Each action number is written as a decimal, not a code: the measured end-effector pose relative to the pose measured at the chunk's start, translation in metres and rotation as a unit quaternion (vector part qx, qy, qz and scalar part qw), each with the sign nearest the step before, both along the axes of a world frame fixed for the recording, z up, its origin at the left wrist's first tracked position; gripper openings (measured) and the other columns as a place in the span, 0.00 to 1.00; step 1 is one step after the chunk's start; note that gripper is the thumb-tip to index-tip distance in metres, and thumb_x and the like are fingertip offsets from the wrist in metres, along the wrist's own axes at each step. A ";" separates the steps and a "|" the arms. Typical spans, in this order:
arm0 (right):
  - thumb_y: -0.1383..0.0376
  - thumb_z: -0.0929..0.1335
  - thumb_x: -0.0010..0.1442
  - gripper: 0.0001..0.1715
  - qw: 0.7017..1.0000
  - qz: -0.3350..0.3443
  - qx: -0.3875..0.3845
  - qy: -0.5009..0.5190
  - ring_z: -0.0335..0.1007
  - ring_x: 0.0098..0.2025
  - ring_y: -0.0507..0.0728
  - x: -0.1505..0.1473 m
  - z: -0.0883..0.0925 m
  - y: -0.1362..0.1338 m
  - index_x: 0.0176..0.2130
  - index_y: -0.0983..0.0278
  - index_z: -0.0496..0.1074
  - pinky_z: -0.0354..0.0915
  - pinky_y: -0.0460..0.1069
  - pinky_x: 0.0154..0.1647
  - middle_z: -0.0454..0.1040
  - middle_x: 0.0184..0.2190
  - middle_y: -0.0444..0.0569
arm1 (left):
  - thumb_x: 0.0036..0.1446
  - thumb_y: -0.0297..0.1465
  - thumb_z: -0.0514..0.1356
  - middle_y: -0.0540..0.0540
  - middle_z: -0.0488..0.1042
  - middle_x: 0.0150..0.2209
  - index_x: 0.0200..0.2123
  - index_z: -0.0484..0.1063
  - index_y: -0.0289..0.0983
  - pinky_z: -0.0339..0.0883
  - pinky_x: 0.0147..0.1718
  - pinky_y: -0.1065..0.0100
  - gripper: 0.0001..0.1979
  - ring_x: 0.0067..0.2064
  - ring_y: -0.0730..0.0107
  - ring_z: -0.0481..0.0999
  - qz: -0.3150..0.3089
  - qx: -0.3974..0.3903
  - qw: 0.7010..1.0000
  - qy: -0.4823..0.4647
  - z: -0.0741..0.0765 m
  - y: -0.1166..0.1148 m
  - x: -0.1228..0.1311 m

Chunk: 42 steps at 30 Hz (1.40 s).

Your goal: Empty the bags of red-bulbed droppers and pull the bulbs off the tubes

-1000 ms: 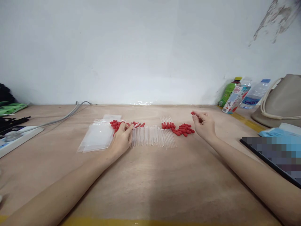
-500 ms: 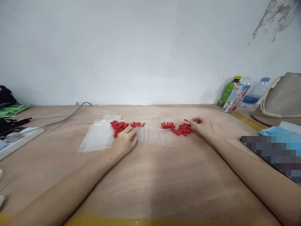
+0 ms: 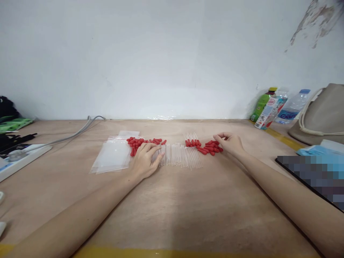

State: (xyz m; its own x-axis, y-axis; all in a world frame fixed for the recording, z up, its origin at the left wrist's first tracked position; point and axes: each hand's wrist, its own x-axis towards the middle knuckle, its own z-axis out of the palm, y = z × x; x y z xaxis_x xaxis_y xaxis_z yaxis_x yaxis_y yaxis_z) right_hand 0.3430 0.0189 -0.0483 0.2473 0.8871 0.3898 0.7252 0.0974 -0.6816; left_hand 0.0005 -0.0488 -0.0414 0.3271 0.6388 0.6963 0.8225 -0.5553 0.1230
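Note:
My left hand rests at the left end of a row of clear thin dropper tubes. Its thumb and fingers are apart, with the fingertips over the tubes. Just behind that hand lies a heap of red rubber bulbs, partly covered by it. My right hand is open beside a smaller pile of red bulbs, with no bulb visible between its fingertips. Left of this pile, several tubes fitted with red bulbs lie side by side, thin ends toward the wall.
Clear plastic bags lie left of the bulbs. A white power strip with a grey cable sits far left. Bottles, a carton, a beige bag and a blurred dark flat object line the right side.
The red bulb that was in my right fingertips is no longer seen there. My left thumb has spread away from the fingers, and that hand has shifted slightly right.

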 end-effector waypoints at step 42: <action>0.68 0.64 0.57 0.09 0.906 0.293 0.281 -0.122 0.64 0.31 0.53 -0.084 -0.005 -0.086 0.35 0.58 0.74 0.53 0.53 0.37 0.76 0.29 0.43 | 0.58 0.29 0.55 0.45 0.73 0.46 0.40 0.71 0.38 0.59 0.51 0.56 0.09 0.51 0.62 0.69 -0.093 0.187 0.964 0.164 0.004 -0.012 0.027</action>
State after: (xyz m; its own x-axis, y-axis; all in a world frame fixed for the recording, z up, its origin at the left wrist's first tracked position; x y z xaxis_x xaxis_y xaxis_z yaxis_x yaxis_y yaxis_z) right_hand 0.2587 -0.0675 -0.0536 -0.3571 0.4831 0.7994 0.5590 0.7962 -0.2315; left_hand 0.0276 -0.0606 -0.0376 0.6539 0.2721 0.7060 0.6653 -0.6512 -0.3652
